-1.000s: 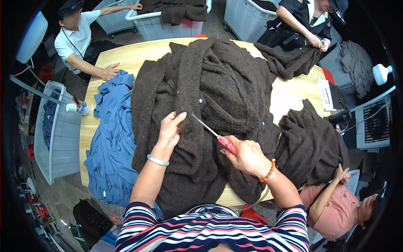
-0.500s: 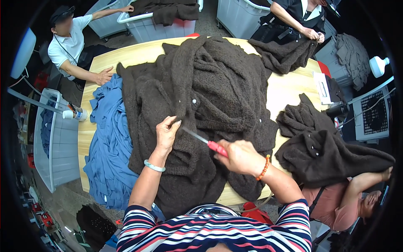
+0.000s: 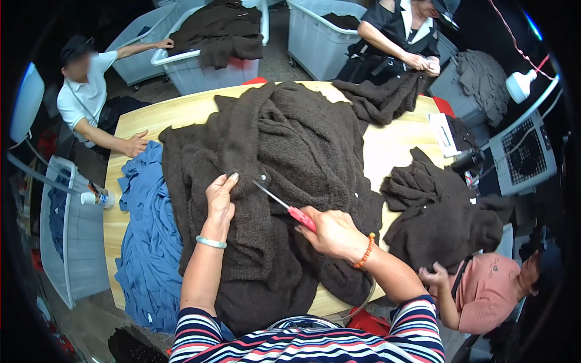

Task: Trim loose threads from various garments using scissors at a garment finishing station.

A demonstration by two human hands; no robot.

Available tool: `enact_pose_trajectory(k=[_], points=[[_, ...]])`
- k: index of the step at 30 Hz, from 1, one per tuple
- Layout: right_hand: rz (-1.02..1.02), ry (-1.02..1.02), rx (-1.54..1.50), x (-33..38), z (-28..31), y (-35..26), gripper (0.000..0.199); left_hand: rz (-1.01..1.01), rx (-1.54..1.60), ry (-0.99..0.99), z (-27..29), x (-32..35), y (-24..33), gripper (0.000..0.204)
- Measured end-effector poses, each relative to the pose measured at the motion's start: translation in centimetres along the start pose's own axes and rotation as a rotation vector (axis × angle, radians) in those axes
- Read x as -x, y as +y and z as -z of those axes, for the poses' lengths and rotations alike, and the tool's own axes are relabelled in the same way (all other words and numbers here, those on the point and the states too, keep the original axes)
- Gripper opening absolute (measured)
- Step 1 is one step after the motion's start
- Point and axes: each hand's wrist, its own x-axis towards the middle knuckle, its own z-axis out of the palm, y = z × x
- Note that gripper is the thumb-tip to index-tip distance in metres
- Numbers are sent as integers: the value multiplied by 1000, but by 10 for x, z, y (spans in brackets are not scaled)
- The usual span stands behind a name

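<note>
— Dark brown fleece fills the middle of the frame: we see a big fuzzy brown garment heaped over the pale wooden worktop, with small light buttons along its front edge.

— And our 2 hands?

— Our left hand lies just left of centre, palm down, fingers together and pressing a fold of the garment flat. Our right hand sits lower centre, curled tight around the red handle of a pair of thread snips; the thin metal blade points up and to the left, its tip just beside the button strip and near our left fingertips.

— Is the blade touching the cloth?

— We cannot tell; it is too fine to judge.

— What lies around it?

— A blue garment hangs off the worktop's left edge, partly under the brown one. At the right, a second brown garment is bunched up, and a person in a pink top at lower right has a hand at its lower edge. A person in a white shirt at upper left rests 1 hand on the worktop. At the top right, a person in black holds another brown piece. Grey bins with more brown cloth stand along the top.
</note>
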Motion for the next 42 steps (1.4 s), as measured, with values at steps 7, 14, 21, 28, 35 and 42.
enact_pose_trajectory(k=[7, 14, 21, 28, 35, 42], points=[[-27, 74, 133, -11, 12, -9, 27, -27, -91, -92, -30, 4, 2, 25], [96, 181, -13, 0, -22, 1, 26, 25, -324, -177, 32, 1, 1, 16], [61, 528, -212, 84, -25, 29, 29, 169, -228, -266, 25, 17, -5, 24], [-725, 1018, -252, 196, -17, 144, 39, 219, -575, -68, -13, 74, 28, 41], [-633, 1121, -373, 218, -6, 206, 32, 213, -339, -125, 29, 77, 32, 29], [-349, 772, -548, 214, 24, 196, 35, 10, -491, 124, 19, 79, -13, 26]])
